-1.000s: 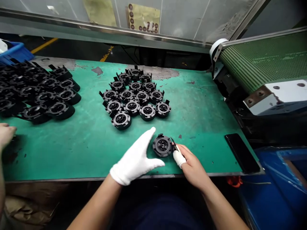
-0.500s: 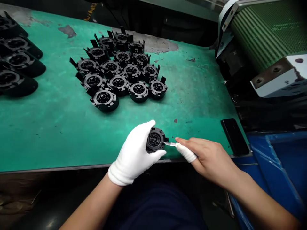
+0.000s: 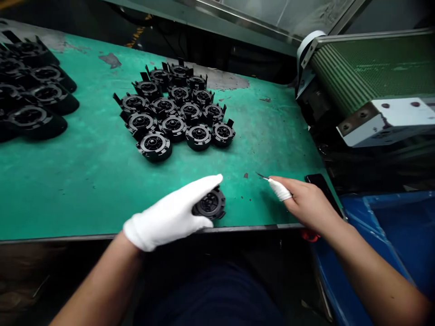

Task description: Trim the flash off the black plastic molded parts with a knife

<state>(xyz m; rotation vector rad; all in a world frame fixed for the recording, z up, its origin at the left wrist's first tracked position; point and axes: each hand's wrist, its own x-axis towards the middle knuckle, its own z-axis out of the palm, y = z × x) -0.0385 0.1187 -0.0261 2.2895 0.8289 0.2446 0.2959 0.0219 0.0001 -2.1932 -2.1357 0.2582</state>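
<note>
My left hand [image 3: 176,210], in a white glove, is closed around a round black plastic part [image 3: 212,203] near the front edge of the green table. Ribs and small tabs show on the part's upper face. To the right, my right hand [image 3: 302,194] grips a small knife [image 3: 263,175] with a thin blade pointing left, apart from the part. White wrapping covers the right thumb; the knife's handle is hidden in the fingers. A few dark specks lie on the table between the hands.
Several similar black round parts [image 3: 171,124] stand grouped on the green table [image 3: 84,190]. More black parts with sloped sides [image 3: 49,95] are at the left. A conveyor [image 3: 367,77] stands at the right, a phone [image 3: 322,185] near the right edge, and a blue bin [image 3: 370,240] below.
The knife has come away from the part as my right hand moved right and up. My left hand has shifted left with the part still held. The camera view has turned slightly.
</note>
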